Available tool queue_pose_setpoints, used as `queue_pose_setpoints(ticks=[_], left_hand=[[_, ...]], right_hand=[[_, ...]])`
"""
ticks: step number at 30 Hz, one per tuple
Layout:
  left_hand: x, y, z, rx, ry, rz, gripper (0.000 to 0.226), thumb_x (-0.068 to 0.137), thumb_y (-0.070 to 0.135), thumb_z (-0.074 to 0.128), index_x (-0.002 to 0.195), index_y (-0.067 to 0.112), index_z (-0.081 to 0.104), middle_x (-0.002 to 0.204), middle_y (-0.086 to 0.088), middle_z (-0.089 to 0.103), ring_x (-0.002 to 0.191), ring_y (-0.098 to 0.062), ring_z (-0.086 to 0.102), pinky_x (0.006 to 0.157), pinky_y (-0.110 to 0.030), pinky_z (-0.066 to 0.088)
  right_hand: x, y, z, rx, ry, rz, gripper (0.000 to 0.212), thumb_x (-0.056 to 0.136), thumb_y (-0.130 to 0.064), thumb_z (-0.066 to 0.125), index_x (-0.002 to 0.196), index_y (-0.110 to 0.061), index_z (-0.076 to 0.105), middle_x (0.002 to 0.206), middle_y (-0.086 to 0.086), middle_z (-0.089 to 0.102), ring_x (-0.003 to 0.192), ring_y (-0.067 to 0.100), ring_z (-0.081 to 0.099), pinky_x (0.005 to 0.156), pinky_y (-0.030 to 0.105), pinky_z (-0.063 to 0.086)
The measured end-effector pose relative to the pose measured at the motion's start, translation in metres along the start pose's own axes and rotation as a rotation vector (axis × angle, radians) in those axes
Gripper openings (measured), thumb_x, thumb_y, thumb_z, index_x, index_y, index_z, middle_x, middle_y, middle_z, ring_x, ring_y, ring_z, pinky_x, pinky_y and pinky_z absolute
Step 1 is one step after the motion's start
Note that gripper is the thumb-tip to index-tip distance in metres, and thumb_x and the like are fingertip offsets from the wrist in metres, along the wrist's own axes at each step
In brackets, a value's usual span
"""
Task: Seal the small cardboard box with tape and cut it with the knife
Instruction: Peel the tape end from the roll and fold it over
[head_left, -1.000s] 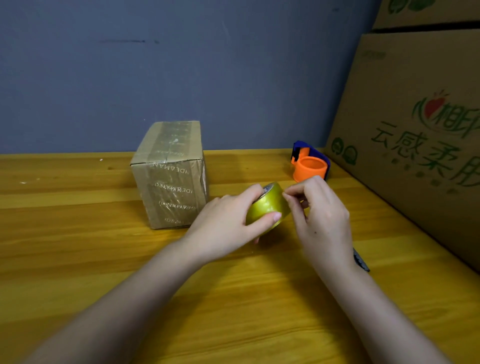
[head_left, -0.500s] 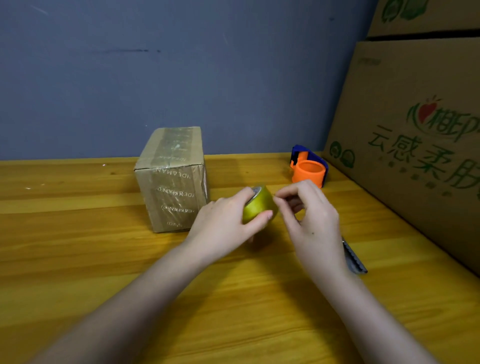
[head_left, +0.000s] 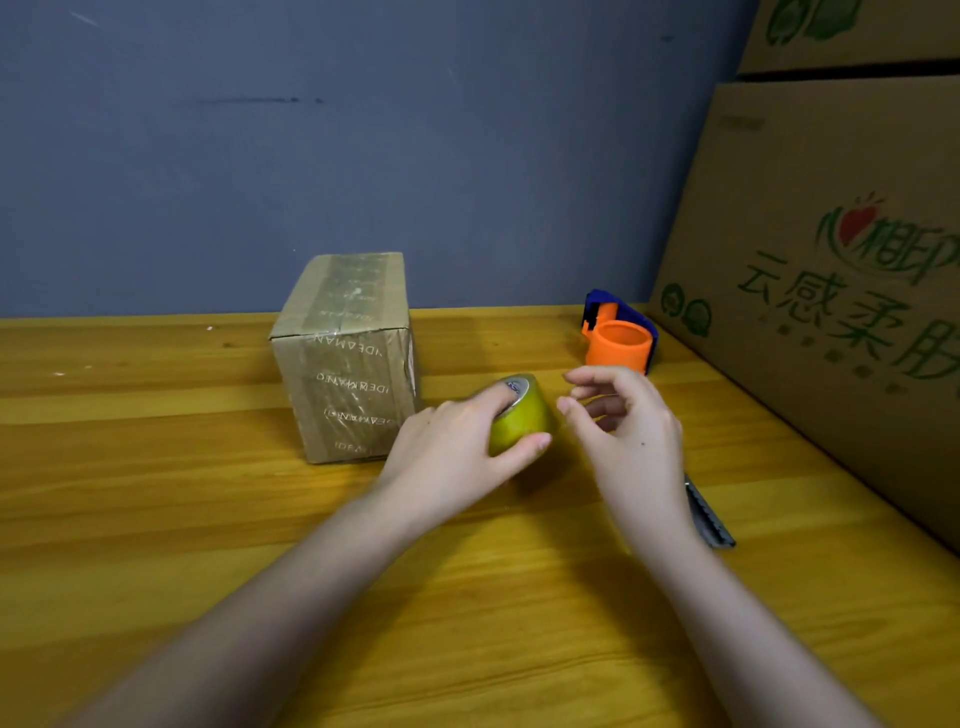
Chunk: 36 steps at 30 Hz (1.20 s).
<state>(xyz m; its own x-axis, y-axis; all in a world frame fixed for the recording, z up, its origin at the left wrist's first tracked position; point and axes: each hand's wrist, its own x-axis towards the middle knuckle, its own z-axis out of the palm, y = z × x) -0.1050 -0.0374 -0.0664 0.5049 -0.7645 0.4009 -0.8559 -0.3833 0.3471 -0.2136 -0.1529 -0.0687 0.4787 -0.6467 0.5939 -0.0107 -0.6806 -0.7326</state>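
1. Gripping the yellow tape roll in my left hand, thumb under, a finger in its core; my right hand hovers beside, fingers loosely spread.
2. Large printed carton stands at right.
3. Small cardboard box sits just left of the roll.
4. Orange dispenser is behind.
5. Knife lies partly hidden under my right wrist.

Yellow-green tape roll, orange/blue dispenser, brown printed box.

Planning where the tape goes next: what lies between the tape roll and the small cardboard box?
In the head view, only bare wooden table separates the tape roll, held by the left hand, from the small cardboard box.
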Motion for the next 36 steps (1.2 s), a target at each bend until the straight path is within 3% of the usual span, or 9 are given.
queue_pose_setpoints(ticks=[5,8,15,19,22,24,27,33,36], left_hand=[[0.000,-0.001,-0.003,-0.023,0.002,-0.013,0.042,0.082,0.066,0.044,0.109,0.034,0.048,0.087,0.002,0.073,0.092,-0.028,0.066,0.072,-0.035,0.046],[0.000,-0.001,-0.002,-0.027,-0.007,-0.008,0.042,0.082,0.066,0.044,0.109,0.034,0.048,0.088,0.002,0.073,0.093,-0.027,0.066,0.072,-0.035,0.046],[-0.002,0.001,-0.006,-0.070,0.014,0.005,0.044,0.082,0.065,0.045,0.113,0.034,0.049,0.079,0.009,0.068,0.090,-0.023,0.067,0.071,-0.031,0.044],[-0.002,0.001,-0.008,-0.129,-0.008,0.015,0.028,0.082,0.063,0.047,0.095,0.038,0.045,0.062,0.012,0.063,0.070,-0.010,0.060,0.066,-0.027,0.044],[-0.001,-0.001,-0.009,-0.332,-0.079,0.000,0.026,0.080,0.060,0.054,0.086,0.035,0.047,0.062,0.007,0.070,0.061,-0.005,0.062,0.067,-0.031,0.053],[-0.001,-0.001,-0.010,-0.602,-0.178,0.008,0.024,0.077,0.056,0.059,0.082,0.034,0.052,0.069,0.000,0.071,0.063,-0.013,0.069,0.066,-0.039,0.057],[-0.003,-0.001,-0.010,-0.822,-0.269,0.057,0.013,0.083,0.034,0.066,0.079,0.035,0.054,0.071,0.004,0.068,0.063,-0.019,0.070,0.057,-0.029,0.053],[-0.004,-0.002,-0.010,-0.150,-0.148,0.139,0.028,0.085,0.059,0.048,0.097,0.042,0.029,0.077,0.004,0.071,0.071,-0.019,0.066,0.065,-0.034,0.049],[-0.003,0.004,-0.009,-0.321,-0.116,0.077,0.030,0.084,0.059,0.049,0.100,0.037,0.036,0.067,0.005,0.070,0.065,-0.016,0.065,0.069,-0.037,0.053]], right_hand=[[0.005,0.005,-0.001,0.054,-0.027,0.128,0.009,0.080,-0.018,0.073,0.087,-0.019,0.068,0.089,-0.002,0.066,0.068,0.004,0.056,0.068,0.019,0.046],[0.004,0.006,0.002,0.024,-0.045,0.092,0.011,0.080,-0.022,0.073,0.089,-0.022,0.067,0.092,-0.005,0.064,0.072,0.002,0.056,0.066,0.014,0.042],[0.003,0.006,0.002,0.008,-0.046,0.044,0.002,0.084,-0.023,0.068,0.083,-0.024,0.066,0.087,-0.008,0.063,0.082,0.010,0.059,0.075,0.029,0.048],[0.002,0.007,0.003,0.025,-0.057,0.052,0.007,0.090,-0.025,0.060,0.084,-0.024,0.062,0.084,-0.010,0.064,0.084,0.011,0.059,0.074,0.028,0.046],[0.000,0.006,0.002,-0.009,-0.066,0.035,0.009,0.092,-0.030,0.056,0.086,-0.025,0.059,0.084,-0.011,0.063,0.083,0.010,0.058,0.072,0.026,0.046],[-0.001,0.004,0.002,0.010,-0.059,0.037,0.009,0.091,-0.028,0.058,0.083,-0.024,0.059,0.081,-0.012,0.062,0.078,0.004,0.057,0.069,0.018,0.044],[0.001,0.002,0.000,0.062,-0.040,0.074,0.010,0.090,-0.024,0.061,0.080,-0.023,0.061,0.077,-0.011,0.064,0.073,0.003,0.057,0.067,0.015,0.042],[-0.003,-0.003,-0.003,-0.094,0.037,-0.052,0.012,0.091,-0.027,0.059,0.083,-0.018,0.061,0.081,-0.008,0.062,0.078,0.009,0.056,0.067,0.026,0.044],[-0.005,-0.008,-0.006,-0.315,0.077,-0.253,0.014,0.092,-0.028,0.056,0.085,-0.016,0.061,0.083,-0.006,0.059,0.078,0.012,0.052,0.064,0.028,0.042]])
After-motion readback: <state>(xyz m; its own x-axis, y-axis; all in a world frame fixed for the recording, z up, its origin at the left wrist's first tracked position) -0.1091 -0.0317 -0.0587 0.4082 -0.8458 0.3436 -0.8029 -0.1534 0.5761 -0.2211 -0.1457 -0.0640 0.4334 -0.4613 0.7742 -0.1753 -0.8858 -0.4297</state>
